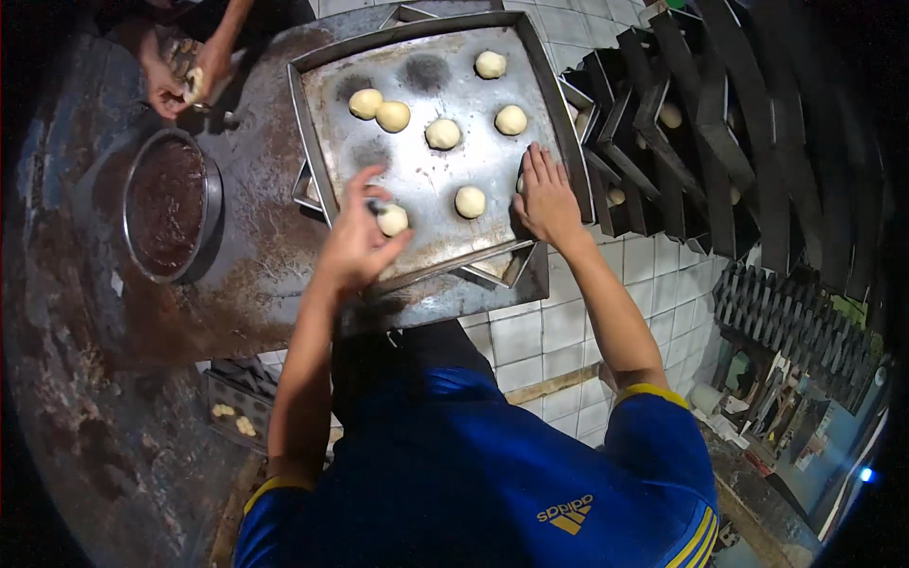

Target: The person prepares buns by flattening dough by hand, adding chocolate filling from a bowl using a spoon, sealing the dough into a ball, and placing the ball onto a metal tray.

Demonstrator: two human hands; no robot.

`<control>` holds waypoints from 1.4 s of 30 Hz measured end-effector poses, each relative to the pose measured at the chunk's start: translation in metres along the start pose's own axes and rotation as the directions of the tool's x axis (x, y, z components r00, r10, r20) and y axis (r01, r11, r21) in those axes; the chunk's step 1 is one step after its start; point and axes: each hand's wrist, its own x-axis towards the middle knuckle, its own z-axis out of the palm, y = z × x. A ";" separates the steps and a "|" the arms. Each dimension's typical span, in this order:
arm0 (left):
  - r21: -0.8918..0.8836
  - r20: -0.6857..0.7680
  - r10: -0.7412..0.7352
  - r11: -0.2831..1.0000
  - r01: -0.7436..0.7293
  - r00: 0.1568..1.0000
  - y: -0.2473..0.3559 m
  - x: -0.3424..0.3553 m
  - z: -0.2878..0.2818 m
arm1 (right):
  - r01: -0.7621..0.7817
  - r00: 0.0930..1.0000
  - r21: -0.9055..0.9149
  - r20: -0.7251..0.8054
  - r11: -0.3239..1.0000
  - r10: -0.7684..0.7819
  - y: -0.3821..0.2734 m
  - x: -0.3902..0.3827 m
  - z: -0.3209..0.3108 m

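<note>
A square metal tray (pixel 336 133) holds several pale, round dough balls, two touching (pixel 392 116). My left hand (pixel 355 237), at the tray's lower left, has its fingers apart and curved around a dough ball (pixel 393 220); whether they touch it I cannot tell. My right hand (pixel 544 194) lies palm down at the tray's right side with fingers stretched out, over a dough ball that is mostly hidden.
Another person's hands (pixel 169 95) handle dough at the upper left, near a round pan of brown mixture (pixel 166 208). Stacked dark metal trays (pixel 710 123) stand at the right. More trays lie beneath mine. A pan with dough pieces (pixel 227 398) sits lower left.
</note>
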 end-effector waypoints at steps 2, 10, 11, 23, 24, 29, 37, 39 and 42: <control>0.044 -0.131 0.022 0.999 -0.016 0.991 -0.027 -0.018 -0.014 | -0.011 1.000 -0.099 -0.004 0.995 0.010 -0.007 0.005 0.014; -0.057 -0.302 -0.057 0.998 0.042 0.952 -0.065 -0.076 -0.054 | -0.272 0.855 0.949 0.315 -0.159 0.413 0.033 0.016 -0.003; -0.090 -0.331 -0.065 0.995 0.037 0.941 -0.069 -0.080 -0.058 | -0.299 0.863 0.947 0.216 0.117 0.457 0.037 0.013 -0.014; -0.217 -0.350 -0.082 0.976 0.005 0.933 -0.041 -0.084 -0.053 | 0.129 0.991 0.424 -0.079 0.896 -0.105 -0.125 0.172 -0.035; -0.210 -0.364 -0.082 0.978 0.004 0.928 -0.036 -0.088 -0.057 | 0.060 0.997 0.369 -0.065 0.928 -0.038 -0.134 0.186 -0.030; -0.262 -0.418 -0.085 0.965 -0.031 0.904 -0.036 -0.110 -0.076 | -0.010 0.999 0.251 0.046 0.968 -0.002 -0.147 0.222 -0.008; -0.642 -0.379 -0.177 0.758 -0.120 0.908 -0.057 -0.085 -0.080 | -0.212 0.932 0.939 0.277 0.272 -0.233 -0.231 0.135 -0.089; -0.728 -0.350 -0.239 0.678 -0.103 0.906 -0.038 -0.073 -0.082 | -0.158 0.967 0.967 0.192 0.199 -0.165 -0.275 0.108 -0.116; -0.729 -0.366 -0.166 0.663 -0.170 0.916 -0.044 -0.074 -0.103 | -0.114 0.991 0.981 0.124 0.159 -0.058 -0.326 0.095 -0.135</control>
